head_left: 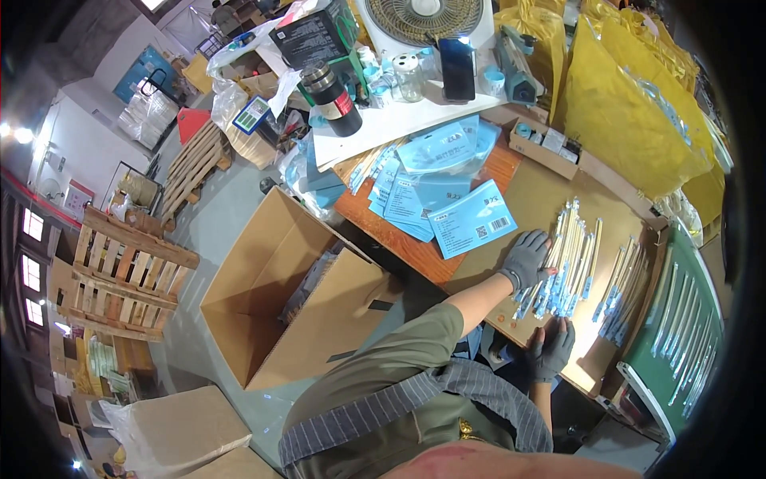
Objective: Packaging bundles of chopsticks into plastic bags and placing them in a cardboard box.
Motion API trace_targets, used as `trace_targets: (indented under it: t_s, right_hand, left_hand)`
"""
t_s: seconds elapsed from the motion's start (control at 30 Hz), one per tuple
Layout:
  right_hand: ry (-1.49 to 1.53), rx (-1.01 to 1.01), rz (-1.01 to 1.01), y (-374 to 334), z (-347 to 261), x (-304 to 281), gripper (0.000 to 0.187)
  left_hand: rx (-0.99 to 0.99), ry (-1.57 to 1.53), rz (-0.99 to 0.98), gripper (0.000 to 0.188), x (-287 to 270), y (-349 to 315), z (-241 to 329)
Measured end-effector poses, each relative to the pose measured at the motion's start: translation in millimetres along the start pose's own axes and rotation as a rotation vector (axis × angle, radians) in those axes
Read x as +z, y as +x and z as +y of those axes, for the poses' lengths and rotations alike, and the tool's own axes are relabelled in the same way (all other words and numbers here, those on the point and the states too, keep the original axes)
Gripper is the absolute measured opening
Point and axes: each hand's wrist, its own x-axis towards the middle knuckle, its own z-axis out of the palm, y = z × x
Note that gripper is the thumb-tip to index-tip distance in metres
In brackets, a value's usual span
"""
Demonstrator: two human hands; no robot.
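A loose bundle of thin pale sticks with blue-and-white printed ends (568, 255) lies on the brown worktop in front of me. My left hand (527, 259), in a grey glove with bare fingertips, rests along the bundle's left side, fingers stretched and thumb apart. At the near ends of the sticks is my right hand (552, 351), also gloved, its fingers up against the blue ends and its thumb spread. A second group of similar sticks (625, 289) lies to the right of the bundle. Light blue printed pouches (474, 219) are spread left of my left hand.
On the right, a green belt (678, 319) carries several spaced sticks. An open cardboard box (319, 327) stands on the floor to the left. Behind the worktop are a phone (457, 70), a thermos (331, 100), a fan (424, 17) and yellow sacks (630, 112).
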Motion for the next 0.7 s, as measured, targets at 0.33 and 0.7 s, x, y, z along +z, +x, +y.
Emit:
trace_targets:
  t_s: [0.33,0.7]
  right_hand:
    - [-0.013,-0.004,0.005,-0.3,-1.8,-0.9,0.047]
    - [-0.027,-0.017,0.008,0.1,-2.7,-1.7,0.046]
  left_hand:
    - [0.013,0.002,0.014,0.068,0.0,-0.2,0.3]
    - [0.015,0.003,0.018,0.067,-0.2,-0.7,-0.2]
